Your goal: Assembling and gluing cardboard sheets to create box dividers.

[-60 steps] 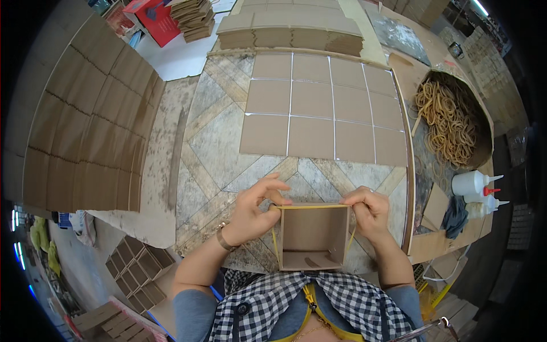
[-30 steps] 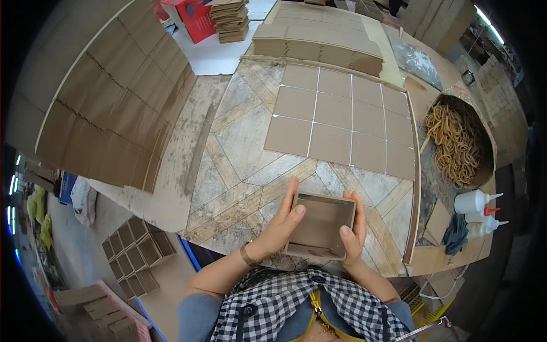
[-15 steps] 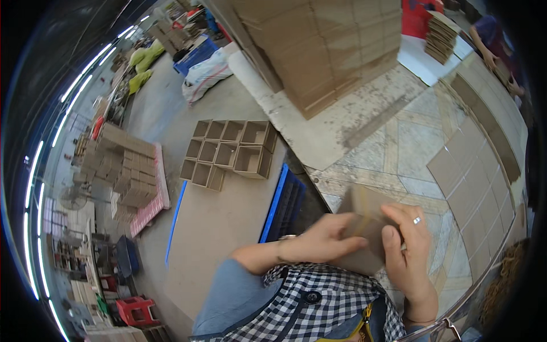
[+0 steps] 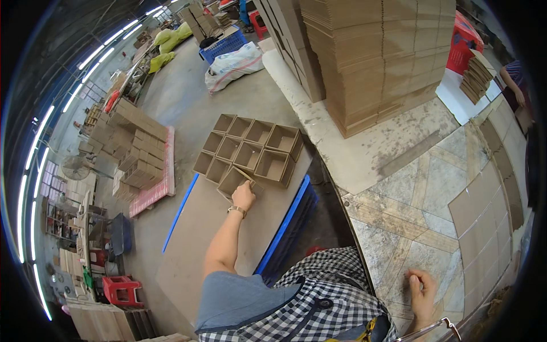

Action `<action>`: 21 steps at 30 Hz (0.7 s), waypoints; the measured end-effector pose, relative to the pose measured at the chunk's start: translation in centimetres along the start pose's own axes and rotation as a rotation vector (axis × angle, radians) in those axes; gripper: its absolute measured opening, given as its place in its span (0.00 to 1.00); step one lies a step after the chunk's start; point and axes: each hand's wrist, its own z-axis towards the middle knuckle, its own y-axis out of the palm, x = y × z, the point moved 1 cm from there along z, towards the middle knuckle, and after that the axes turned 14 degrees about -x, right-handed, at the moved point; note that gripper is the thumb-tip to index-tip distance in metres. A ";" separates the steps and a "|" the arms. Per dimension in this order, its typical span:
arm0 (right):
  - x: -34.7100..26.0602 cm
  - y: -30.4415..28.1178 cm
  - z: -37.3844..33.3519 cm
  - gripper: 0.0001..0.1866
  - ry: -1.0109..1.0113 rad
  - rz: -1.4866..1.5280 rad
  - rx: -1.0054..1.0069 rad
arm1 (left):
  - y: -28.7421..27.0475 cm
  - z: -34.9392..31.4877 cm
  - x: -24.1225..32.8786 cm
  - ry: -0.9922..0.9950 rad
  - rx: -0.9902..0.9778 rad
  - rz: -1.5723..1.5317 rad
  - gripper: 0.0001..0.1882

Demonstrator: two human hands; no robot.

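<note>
My left hand (image 4: 244, 196) is closed on the near wall of a small open-topped cardboard box (image 4: 229, 182). That box sits slightly askew at the near edge of a group of similar brown boxes (image 4: 249, 155), which stand in rows on a brown board (image 4: 211, 228). Over the marbled tabletop at the right, my right hand (image 4: 421, 293) is empty, its fingers loosely bent and apart from the thumb.
Below the board is a blue plastic crate (image 4: 289, 222). A tall stack of flat cardboard (image 4: 387, 62) rises at the table's far side. Scored cardboard sheets (image 4: 481, 214) lie at the right. Another person's arm (image 4: 513, 88) shows at the far right. A red stool (image 4: 121, 290) stands lower left.
Both hands held the box over the table; my left hand has carried it left to the group on the board. My right hand has let go and dropped nearer to me. The view has shifted.
</note>
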 end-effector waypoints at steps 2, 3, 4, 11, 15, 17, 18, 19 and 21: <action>3.4 0.3 -1.5 0.11 0.017 0.096 0.063 | 2.3 3.0 -1.6 -0.059 0.001 -0.054 0.15; 4.5 0.5 -1.9 0.12 0.024 0.146 0.089 | 3.1 4.0 -2.2 -0.095 0.001 -0.077 0.16; 4.5 0.7 -2.3 0.13 0.042 0.160 0.095 | 3.4 4.9 -2.1 -0.105 -0.007 -0.068 0.16; 3.1 1.6 -3.4 0.14 0.117 0.186 0.144 | 3.4 6.9 -0.3 -0.193 0.013 -0.096 0.17; 3.1 1.8 -3.2 0.14 0.123 0.203 0.161 | 3.3 7.0 -0.8 -0.166 -0.033 -0.102 0.16; 3.4 1.8 -3.2 0.14 0.132 0.193 0.162 | 3.7 7.1 -1.0 -0.175 -0.043 -0.088 0.16; 3.6 1.8 -3.1 0.14 0.136 0.189 0.162 | 4.1 7.1 -1.0 -0.180 -0.047 -0.080 0.16; 3.6 1.9 -3.0 0.14 0.132 0.194 0.167 | 4.4 7.2 -1.0 -0.193 -0.038 -0.096 0.16; 3.6 2.0 -2.8 0.14 0.125 0.203 0.174 | 4.8 7.3 -1.1 -0.219 -0.018 -0.127 0.16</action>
